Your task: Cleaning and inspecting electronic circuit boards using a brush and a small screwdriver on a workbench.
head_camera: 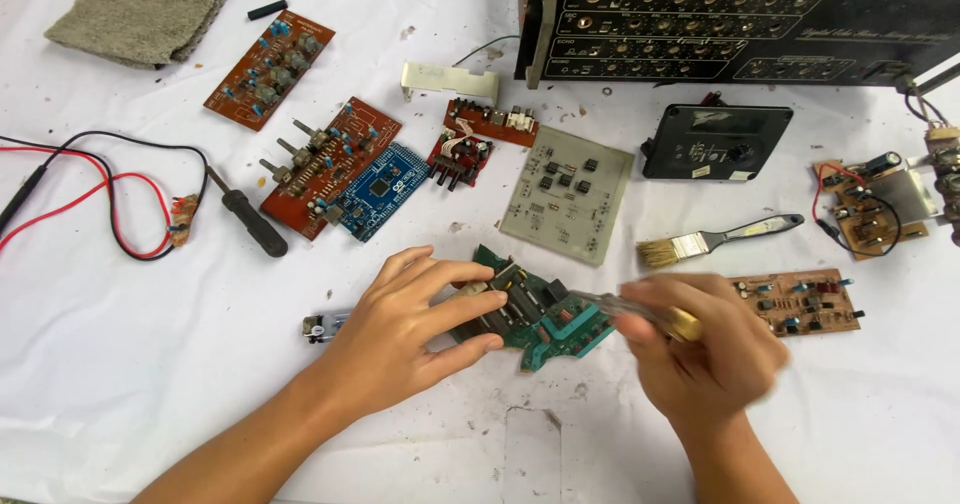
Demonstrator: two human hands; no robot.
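A white-covered bench [120,364] is seen from above, with many electronic parts spread on it. At 12 to 1 o'clock a big black panel with rows of knobs [740,24] is stood up at the far edge. A folded grey cloth [140,9] is laid at 11 o'clock. A pale board with black chips [570,192] is laid just past the middle, and a black box part [715,142] is set beside it at 1 o'clock. Brown boards [268,69] and a blue board [378,190] are laid at 10 to 11 o'clock. A paint brush [715,239] is laid at 2 o'clock.

The green circuit board [535,314] is found at the middle, near the 6 o'clock edge. It is pinned flat on the bench by the left hand [400,339], whose grip is pressed down on the board's left side with fingers spread. A thin tool with a clear handle [640,312] is clasped tight in the grip of the right hand [705,354], and its tip is pointed at the board. This hand is blurred.

The board is judged to be light, stiff and flat. It may slide easily on the cover. Its small parts are likely easy to snap or bend, so it is best held by its bare edges, not by the parts on top.
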